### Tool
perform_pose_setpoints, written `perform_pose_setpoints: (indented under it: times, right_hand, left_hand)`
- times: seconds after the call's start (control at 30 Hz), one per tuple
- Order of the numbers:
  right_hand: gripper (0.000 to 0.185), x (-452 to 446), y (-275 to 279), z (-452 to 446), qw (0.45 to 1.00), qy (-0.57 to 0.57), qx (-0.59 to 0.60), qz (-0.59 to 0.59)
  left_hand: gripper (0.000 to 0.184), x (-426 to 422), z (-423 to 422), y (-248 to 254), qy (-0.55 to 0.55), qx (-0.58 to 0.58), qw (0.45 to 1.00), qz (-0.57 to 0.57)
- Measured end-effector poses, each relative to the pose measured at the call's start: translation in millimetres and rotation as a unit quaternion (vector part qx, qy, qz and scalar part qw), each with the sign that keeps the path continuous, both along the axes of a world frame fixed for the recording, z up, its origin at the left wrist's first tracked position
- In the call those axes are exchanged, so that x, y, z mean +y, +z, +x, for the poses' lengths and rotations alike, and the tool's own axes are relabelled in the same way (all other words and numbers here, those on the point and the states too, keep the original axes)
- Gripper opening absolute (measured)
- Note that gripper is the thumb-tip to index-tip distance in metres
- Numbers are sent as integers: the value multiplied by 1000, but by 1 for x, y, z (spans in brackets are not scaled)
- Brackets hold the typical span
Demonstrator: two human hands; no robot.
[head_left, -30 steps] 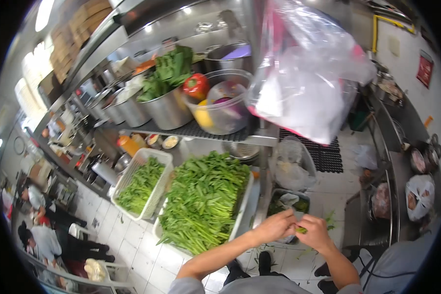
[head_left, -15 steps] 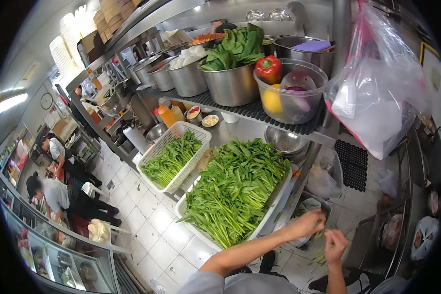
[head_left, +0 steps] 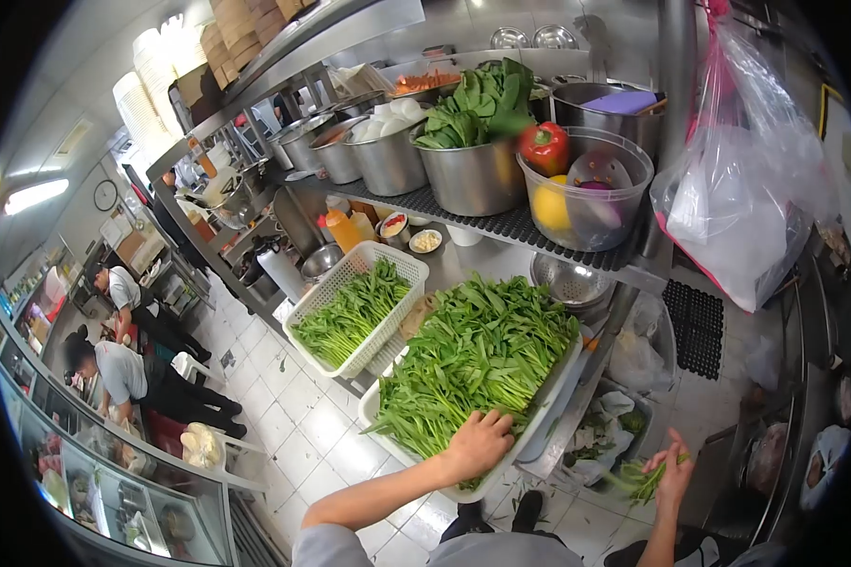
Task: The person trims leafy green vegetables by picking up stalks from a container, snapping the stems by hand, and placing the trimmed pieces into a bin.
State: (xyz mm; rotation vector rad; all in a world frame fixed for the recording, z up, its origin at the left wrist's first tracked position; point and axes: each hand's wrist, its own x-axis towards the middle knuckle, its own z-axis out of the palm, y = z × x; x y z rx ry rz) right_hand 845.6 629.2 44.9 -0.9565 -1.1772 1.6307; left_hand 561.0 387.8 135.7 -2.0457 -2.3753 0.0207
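A large heap of water spinach (head_left: 482, 340), long-stemmed and leafy, fills a white tray (head_left: 369, 410) in the middle of the head view. On the stem end of this heap lies my left hand (head_left: 479, 444), its fingers curled down onto the stems and the tips partly hidden. My right hand (head_left: 671, 480) is off to the right, above the floor, closed around a few green stems (head_left: 641, 484) with a finger pointing up. The stems are slightly blurred.
A white perforated basket (head_left: 413, 268) holds more greens. Metal pots (head_left: 473, 180) and a clear plastic tub (head_left: 591, 203) stand on the shelf above. A lined bin (head_left: 588, 468) sits below the right edge. A plastic bag (head_left: 733, 198) hangs at right. Two people work at far left.
My left hand has moved left from beside my right hand onto the water spinach heap. My right hand has shifted slightly right and keeps some stems. The view has shifted a little.
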Motion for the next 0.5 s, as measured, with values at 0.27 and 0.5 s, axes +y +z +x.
perform_pose_setpoints:
  times: [0.27,0.5]
  right_hand:
    - [37,24,45,-25,993,101,-42,52]
    - [35,-20,128,-98,959,228,-65,153]
  left_hand:
    - [16,-27,-77,114,88,-239,927,277]
    - [20,-66,-115,210,201,-311,818,440]
